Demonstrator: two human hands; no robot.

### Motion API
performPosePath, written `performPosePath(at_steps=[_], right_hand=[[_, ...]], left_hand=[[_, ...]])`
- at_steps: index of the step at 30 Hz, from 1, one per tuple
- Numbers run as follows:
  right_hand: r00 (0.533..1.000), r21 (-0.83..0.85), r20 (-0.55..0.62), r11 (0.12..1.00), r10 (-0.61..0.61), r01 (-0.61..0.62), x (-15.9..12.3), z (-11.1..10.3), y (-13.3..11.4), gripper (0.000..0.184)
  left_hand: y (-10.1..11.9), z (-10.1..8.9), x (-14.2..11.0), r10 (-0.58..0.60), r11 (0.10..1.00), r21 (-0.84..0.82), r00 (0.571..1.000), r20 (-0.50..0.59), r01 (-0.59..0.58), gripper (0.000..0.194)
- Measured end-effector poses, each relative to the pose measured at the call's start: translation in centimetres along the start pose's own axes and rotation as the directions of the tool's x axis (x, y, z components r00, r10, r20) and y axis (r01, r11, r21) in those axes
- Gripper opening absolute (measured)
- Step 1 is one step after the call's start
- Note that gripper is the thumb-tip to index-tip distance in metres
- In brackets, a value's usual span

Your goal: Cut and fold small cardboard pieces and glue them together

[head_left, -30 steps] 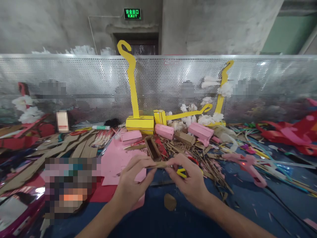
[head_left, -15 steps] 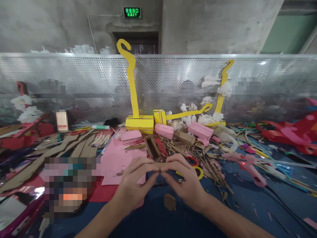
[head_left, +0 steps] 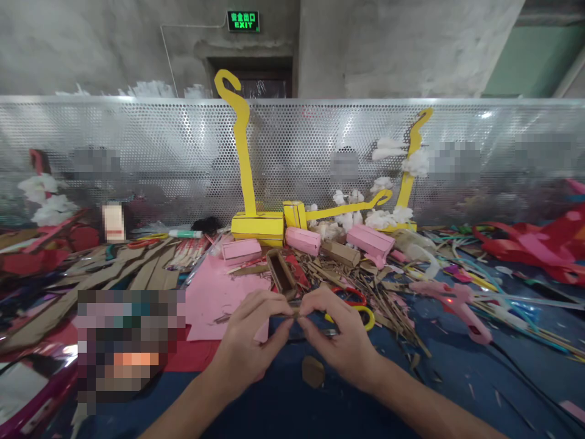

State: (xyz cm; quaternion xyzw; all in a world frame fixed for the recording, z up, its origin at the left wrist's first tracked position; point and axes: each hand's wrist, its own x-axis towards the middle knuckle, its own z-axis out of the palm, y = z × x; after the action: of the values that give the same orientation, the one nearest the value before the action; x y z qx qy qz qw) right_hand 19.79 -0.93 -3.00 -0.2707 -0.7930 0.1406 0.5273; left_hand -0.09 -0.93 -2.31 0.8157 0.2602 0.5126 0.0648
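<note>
Just above the table, my left hand point(head_left: 251, 335) and my right hand point(head_left: 340, 335) meet fingertip to fingertip. Both pinch a small piece of brown cardboard point(head_left: 296, 310), mostly hidden by the fingers. Below them a cardboard polygon point(head_left: 313, 371) lies flat on the blue table. Beyond the fingertips stands an open cardboard box point(head_left: 281, 274). Scissors with red and yellow handles point(head_left: 367, 319) lie beside my right hand, partly covered by it. Pink paper point(head_left: 219, 292) spreads out beyond my left hand.
Yellow hook-necked shapes on box bases point(head_left: 258, 225) stand at the back before a perforated metal screen point(head_left: 183, 152). Pink boxes point(head_left: 370, 239) and cardboard scraps point(head_left: 388, 311) lie in the middle. A pink glue gun point(head_left: 461, 305) with a cord rests at right, cardboard strips point(head_left: 91, 280) at left.
My fingertips have shifted slightly on the cardboard piece, and less of it shows between them. Other things stay where they were.
</note>
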Motion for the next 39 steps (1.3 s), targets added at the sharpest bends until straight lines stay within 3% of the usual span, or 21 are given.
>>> performPosePath(at_steps=[5,14,30,39], right_hand=[[0.997,0.058,0.040,0.996,0.067,-0.069,-0.08,0.13,0.17,0.016],[0.989,0.154,0.066,0.978,0.132,-0.141,-0.09,0.52,0.23,0.022],[0.991,-0.063,0.085,0.993,0.106,-0.101,-0.01,0.18,0.15,0.020],[0.985,-0.005,0.092,0.989,0.149,-0.149,0.14,0.18,0.43,0.019]], left_hand=[[-0.19,0.24,-0.22,-0.080,0.996,-0.043,0.997,0.018,0.081,0.018],[-0.05,0.18,-0.28,-0.108,0.990,-0.084,0.993,0.049,0.112,0.017],[-0.06,0.34,-0.21,-0.150,0.979,-0.116,0.980,0.132,0.165,0.021],[-0.58,0.73,-0.37,-0.158,0.981,-0.100,0.983,0.097,0.167,0.016]])
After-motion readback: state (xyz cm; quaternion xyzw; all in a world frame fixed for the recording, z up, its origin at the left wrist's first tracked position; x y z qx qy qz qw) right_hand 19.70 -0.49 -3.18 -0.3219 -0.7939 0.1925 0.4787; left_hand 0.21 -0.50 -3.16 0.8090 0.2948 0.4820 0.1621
